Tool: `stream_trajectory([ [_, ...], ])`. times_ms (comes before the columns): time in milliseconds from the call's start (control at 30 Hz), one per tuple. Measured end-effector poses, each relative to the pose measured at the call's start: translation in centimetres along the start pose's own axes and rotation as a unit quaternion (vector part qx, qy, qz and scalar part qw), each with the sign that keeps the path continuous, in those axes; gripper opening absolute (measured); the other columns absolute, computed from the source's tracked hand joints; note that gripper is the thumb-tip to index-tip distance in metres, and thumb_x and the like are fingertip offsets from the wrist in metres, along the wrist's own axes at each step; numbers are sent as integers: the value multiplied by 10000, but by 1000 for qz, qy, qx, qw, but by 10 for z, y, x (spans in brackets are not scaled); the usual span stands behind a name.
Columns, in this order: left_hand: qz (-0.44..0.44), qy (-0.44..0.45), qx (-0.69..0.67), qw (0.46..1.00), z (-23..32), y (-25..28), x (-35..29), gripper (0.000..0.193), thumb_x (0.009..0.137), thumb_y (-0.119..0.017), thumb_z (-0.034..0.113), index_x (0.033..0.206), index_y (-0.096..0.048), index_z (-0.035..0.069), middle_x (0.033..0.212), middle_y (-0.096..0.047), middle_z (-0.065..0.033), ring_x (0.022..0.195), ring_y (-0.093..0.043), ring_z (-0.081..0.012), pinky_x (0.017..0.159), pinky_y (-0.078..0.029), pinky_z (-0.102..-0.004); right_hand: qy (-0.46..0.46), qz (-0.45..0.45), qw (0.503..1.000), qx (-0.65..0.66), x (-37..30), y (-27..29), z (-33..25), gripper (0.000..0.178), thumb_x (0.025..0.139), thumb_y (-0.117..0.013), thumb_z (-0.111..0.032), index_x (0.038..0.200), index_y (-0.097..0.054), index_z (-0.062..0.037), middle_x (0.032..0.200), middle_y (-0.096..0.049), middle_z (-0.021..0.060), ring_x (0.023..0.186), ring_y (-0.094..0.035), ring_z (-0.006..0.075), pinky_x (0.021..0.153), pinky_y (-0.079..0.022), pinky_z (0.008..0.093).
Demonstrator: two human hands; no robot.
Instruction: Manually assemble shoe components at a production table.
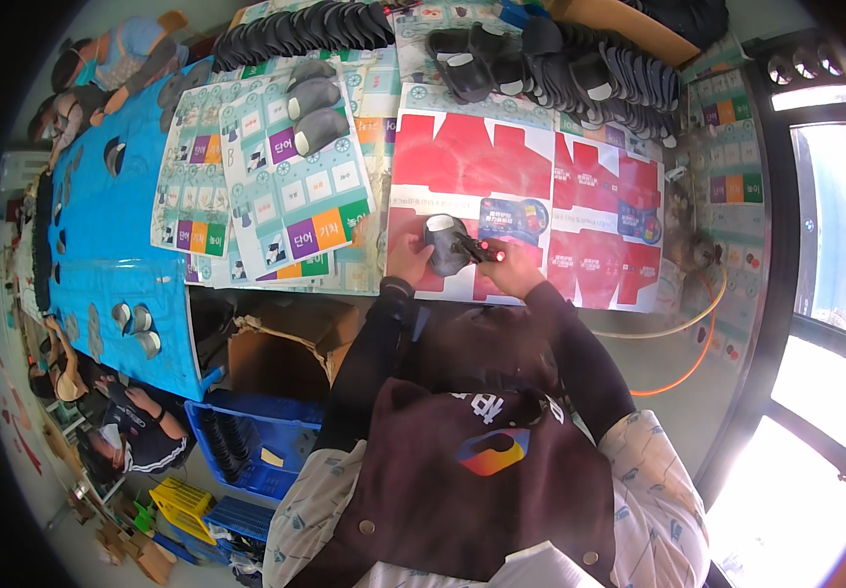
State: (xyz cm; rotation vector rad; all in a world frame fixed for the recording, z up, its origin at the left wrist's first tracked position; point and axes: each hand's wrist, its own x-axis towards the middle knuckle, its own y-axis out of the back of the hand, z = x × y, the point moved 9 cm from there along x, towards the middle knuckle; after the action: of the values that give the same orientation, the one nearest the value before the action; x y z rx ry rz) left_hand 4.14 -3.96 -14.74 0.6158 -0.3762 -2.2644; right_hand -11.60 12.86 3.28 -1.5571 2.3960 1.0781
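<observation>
My left hand (408, 261) grips the left side of a black, curved, shoe-shaped piece (449, 257) with a pale oval at its far end. At its right side, my right hand (513, 270) is closed around a slim black-and-red hand tool (483, 249). The tool's tip lies against or very close to the black piece; I cannot tell which. Both hands are just above a red-and-white printed sheet (472, 162) on the table in front of me.
Black curved pieces stand in rows at the back left (305, 34) and back right (619, 83). Three more lie on printed sheets (256, 196) to the left. A blue-covered table (139, 323), with people beside it, is further left. An orange hose (683, 377) hangs at right; a blue crate (291, 441) stands below left.
</observation>
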Motion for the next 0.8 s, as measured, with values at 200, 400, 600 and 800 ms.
stream_trajectory([
  [200, -58, 120, -93, 987, 22, 52, -26, 440, 892, -773, 288, 1194, -608, 13, 1075, -699, -125, 908, -707, -204, 783, -551, -328, -8, 42, 999, -24, 21, 2, 1, 338, 797, -627, -207, 1075, -668, -18, 940, -684, 277, 904, -652, 487, 788, -526, 520],
  [400, -45, 202, -215, 954, -25, 124, -54, 389, 944, -717, 252, 1230, -586, 24, 1112, -685, -92, 915, -700, -196, 770, -543, -291, -22, -5, 999, 43, 19, 11, 4, 299, 813, -659, -228, 1044, -693, -41, 864, -695, 210, 835, -673, 384, 762, -522, 450],
  [600, -20, 254, -241, 936, -37, 146, -74, 368, 1005, -640, 271, 1283, -562, 43, 1183, -669, -103, 1027, -674, -207, 840, -529, -317, -40, -5, 997, 63, 24, 16, 13, 318, 815, -696, -267, 1067, -720, -74, 792, -706, 150, 748, -697, 283, 715, -520, 401],
  [800, -38, 239, -257, 936, -17, 130, -69, 360, 1004, -643, 264, 1276, -575, 39, 1181, -675, -102, 1029, -672, -210, 858, -523, -325, -36, -44, 997, 54, 22, 7, 27, 353, 807, -716, -292, 1070, -724, -57, 800, -713, 143, 732, -691, 269, 714, -519, 393],
])
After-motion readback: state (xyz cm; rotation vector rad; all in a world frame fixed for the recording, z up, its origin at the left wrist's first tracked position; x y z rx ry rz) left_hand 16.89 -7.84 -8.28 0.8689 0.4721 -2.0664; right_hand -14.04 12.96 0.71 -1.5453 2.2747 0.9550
